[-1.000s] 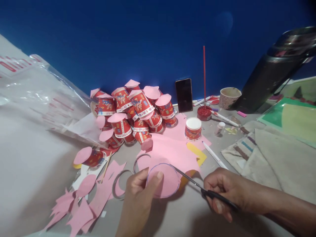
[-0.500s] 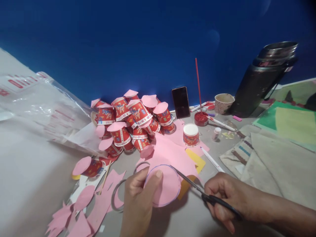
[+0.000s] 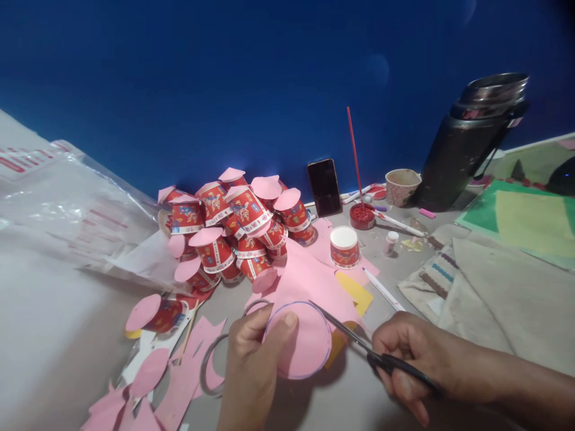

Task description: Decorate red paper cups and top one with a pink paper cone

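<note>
Well, left hand point(image 3: 251, 353): closed, thumb on top, pinching the pink circle point(image 3: 309, 347) near its left edge.
Right hand point(image 3: 406, 353): wrapped round the black handles of the scissors point(image 3: 389, 363), whose metal blades meet the circle's upper right edge.
Pink circle: thin, smooth paper with a drawn blue rim, held above the table point(image 3: 314, 410); the lower edge looks cut free, while the top seems joined to the pink sheet point(image 3: 305, 269) behind, so I judge the outline part cut.
Pink scraps point(image 3: 179, 383): flat, jagged offcuts at near left, beside a grey ring point(image 3: 209, 371).
Yellow paper point(image 3: 357, 290): angular, just right of the sheet; a slim white marker point(image 3: 381, 290) lies nearby.
Cloth point(image 3: 507, 293): beige, soft, folded, at right.
Lone cup point(image 3: 345, 254): upright, white on top, without a pink cap.
Cup pile point(image 3: 215, 254): glossy red printed cups, many wearing shallow pink cones, apparently finished.
Plastic bag point(image 3: 112, 221): clear, crinkled, far left.
Phone point(image 3: 324, 188): dark, leaning on the deep blue wall point(image 3: 269, 78).
Flask point(image 3: 458, 155): black cylinder, far right.
</note>
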Available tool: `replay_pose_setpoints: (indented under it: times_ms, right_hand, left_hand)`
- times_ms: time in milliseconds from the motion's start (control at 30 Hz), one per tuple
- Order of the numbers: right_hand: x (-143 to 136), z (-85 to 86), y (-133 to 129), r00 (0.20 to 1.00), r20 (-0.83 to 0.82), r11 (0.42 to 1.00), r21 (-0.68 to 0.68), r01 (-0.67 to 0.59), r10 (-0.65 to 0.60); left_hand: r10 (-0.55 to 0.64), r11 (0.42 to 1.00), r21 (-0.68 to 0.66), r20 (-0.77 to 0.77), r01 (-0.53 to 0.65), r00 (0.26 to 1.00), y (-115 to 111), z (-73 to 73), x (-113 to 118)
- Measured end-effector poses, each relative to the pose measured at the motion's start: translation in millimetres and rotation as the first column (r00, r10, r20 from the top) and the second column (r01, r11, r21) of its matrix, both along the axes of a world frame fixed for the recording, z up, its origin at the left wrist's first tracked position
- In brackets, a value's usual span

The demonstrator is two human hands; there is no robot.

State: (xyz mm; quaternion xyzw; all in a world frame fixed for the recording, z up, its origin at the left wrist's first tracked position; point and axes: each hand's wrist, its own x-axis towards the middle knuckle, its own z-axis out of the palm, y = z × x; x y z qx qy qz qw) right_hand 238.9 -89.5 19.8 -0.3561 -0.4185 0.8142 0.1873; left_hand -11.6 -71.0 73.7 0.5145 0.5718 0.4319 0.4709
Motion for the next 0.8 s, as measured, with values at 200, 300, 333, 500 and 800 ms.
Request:
replay_pose_setpoints:
  times_ms: [200,300,333,500,800]
  right_hand:
    - [-1.5,-3.7,-0.4,0.999,0.028,1.0,-0.015,0.021,-0.021]
    - [-1.4,-3.0,-0.6,0.999,0.02,0.999,-0.019,0.033,-0.033]
    - [-1.4,-2.9,-0.6,0.999,0.011,0.999,-0.019,0.034,-0.033]
    - [-0.4,-2.5,-0.2,1.0,0.013,0.999,-0.027,0.022,-0.022]
    - [4.0,0.5,0.4,1.0,0.002,1.0,0.001,-0.013,0.013]
  left_hand:
    - [0.018,0.999,-0.037,0.019,-0.017,1.0,1.0,1.6,1.1]
    - [0.012,0.999,-0.049,0.029,-0.011,0.999,1.7,0.5,0.3]
    - [0.011,0.999,-0.048,0.03,-0.009,0.999,2.1,0.0,-0.1]
    - [0.012,0.999,-0.033,0.048,-0.01,0.999,3.7,-0.6,-1.4]
    - [-0.016,0.999,-0.044,0.095,0.021,0.995,3.9,-1.1,-0.9]
